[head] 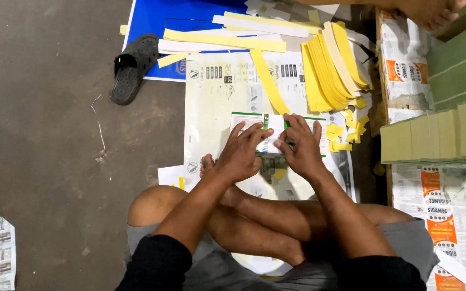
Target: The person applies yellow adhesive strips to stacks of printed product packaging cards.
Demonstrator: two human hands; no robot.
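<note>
A small white and green card is pressed flat on a big printed sheet by both hands. The left hand is laid on it with fingers spread wide. The right hand is set just beside, fingers spread too. Past the fingertips, yellow paper strips are piled. A black sandal is seen well off to the left.

A packaging workshop floor is shown: bare concrete left of the hands, printed sheets spread beneath them, yellow strips heaped beyond, and green stacks piled to their right.
</note>
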